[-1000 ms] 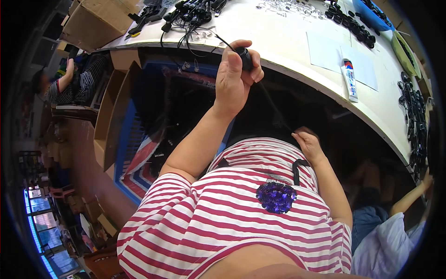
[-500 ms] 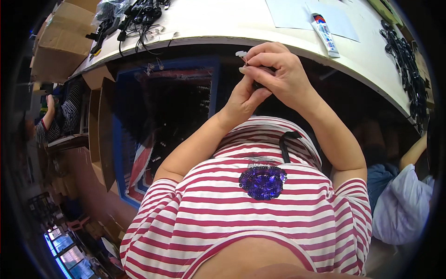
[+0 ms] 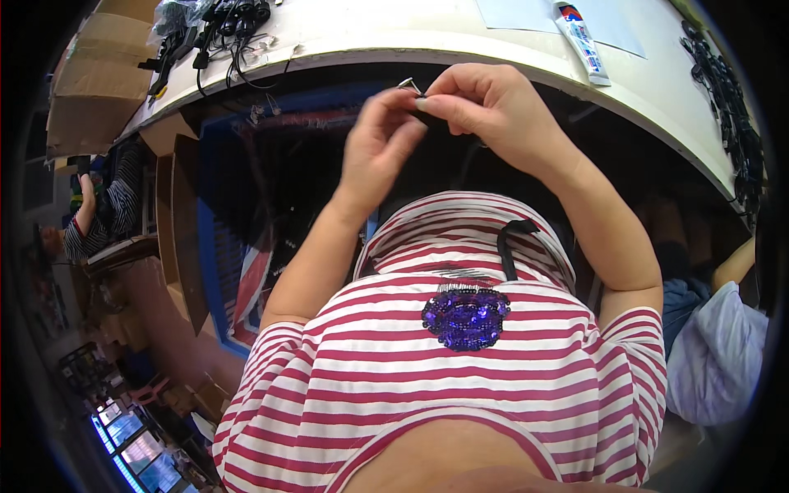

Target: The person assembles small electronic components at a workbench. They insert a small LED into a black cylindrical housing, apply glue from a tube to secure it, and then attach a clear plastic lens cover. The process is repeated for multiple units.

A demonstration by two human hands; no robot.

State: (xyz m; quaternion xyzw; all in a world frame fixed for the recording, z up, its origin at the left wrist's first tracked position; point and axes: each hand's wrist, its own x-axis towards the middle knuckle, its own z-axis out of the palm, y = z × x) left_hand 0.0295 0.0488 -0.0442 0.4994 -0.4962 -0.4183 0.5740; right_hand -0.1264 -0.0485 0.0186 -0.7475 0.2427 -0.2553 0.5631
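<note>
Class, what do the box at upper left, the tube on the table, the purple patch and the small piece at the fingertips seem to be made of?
Box: cardboard, matt brown, with flat panels and edges.
Tube: probably plastic or laminate, smooth, with a flat end.
Patch: likely plastic sequins, shiny, glinting in spots.
Small piece: perhaps metal, from its pale glint; too small to tell.

tabletop (image 3: 370,37) bright, dark beneath; windows (image 3: 140,451) glaring; left fingers (image 3: 393,102) blurred; edges bent.
</note>
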